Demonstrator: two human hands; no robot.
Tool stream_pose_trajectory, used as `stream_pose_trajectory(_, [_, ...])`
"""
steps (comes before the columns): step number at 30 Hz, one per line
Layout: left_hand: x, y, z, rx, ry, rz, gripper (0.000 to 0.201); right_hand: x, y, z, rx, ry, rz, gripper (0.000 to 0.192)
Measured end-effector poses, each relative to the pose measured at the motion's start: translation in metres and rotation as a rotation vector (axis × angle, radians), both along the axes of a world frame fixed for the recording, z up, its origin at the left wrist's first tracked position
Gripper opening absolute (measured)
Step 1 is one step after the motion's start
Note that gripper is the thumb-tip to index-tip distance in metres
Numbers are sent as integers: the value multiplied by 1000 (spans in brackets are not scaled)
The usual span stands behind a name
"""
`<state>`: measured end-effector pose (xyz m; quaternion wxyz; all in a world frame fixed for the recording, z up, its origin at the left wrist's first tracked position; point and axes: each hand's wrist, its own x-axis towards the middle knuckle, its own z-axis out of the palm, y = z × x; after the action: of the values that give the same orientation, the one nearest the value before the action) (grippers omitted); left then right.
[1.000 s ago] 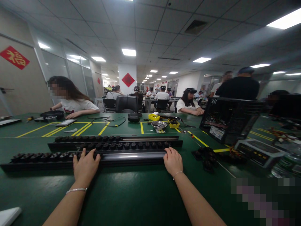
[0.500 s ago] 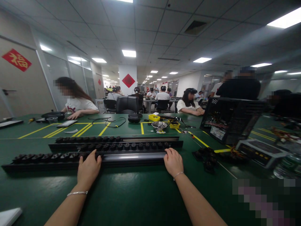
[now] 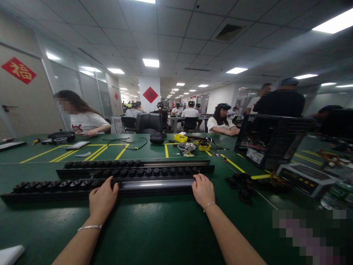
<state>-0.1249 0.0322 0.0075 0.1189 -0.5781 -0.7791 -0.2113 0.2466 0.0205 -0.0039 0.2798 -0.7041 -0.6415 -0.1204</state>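
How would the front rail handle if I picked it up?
The rail is probably stiff, since it runs long and straight. Its shiny stretch between your left hand and right hand may be slippery. The black pieces along its left part might shift if it tilts.

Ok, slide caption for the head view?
Left hand midway along the nearest black rail, right hand at its right end.

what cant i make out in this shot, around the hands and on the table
Head view, front bar: right end hidden by the right hand.
Head view, left hand: underside hidden by its own back.
Head view, white object: full shape cut off by the left and bottom edges.
Head view, metal bowl: contents too small.
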Motion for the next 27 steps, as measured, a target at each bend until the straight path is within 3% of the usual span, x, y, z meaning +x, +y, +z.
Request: stream_pose_trajectory(27, [-5,3,1,-22,-159,8,50,-1,-1,2,-34,12,-7,38])
